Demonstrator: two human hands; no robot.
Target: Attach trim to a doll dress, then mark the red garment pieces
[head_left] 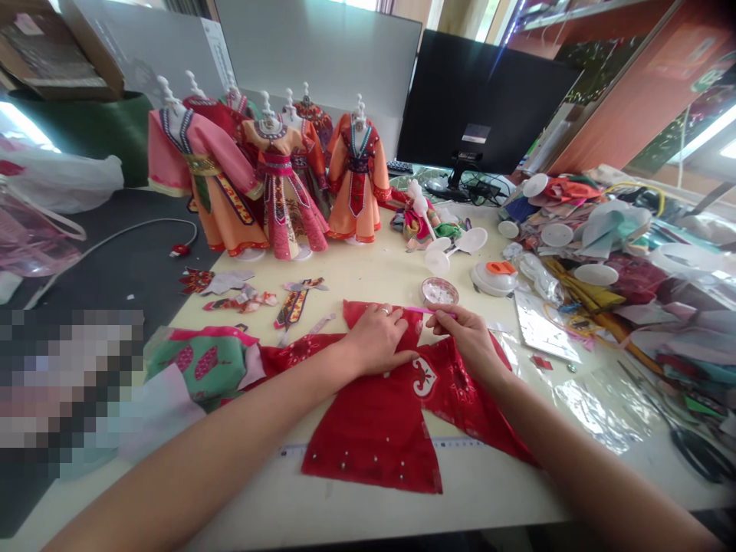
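A small red garment (373, 418) lies spread on the pale table, its sleeves reaching out to both sides. White motifs mark its chest, and several small bead-like dots run along the hem. My left hand (376, 341) rests flat on its upper part, fingers apart and holding nothing. Pinched in my right hand (463, 337) is a thin pink pen-like stick (448, 313), level over the garment's top edge; its tip is too small to make out. Just beyond my right hand sits a little dish (440, 291) of small whitish pieces. A ruler (460, 442) lies partly under the garment.
Dressed doll stands (353, 176) line the back left, beside a dark monitor (486, 103). Fabric scraps (615, 222) pile up on the right, with black-handled scissors (698, 452) near the edge. Green cloth (201, 356) and embroidered strips (293, 307) lie on the left.
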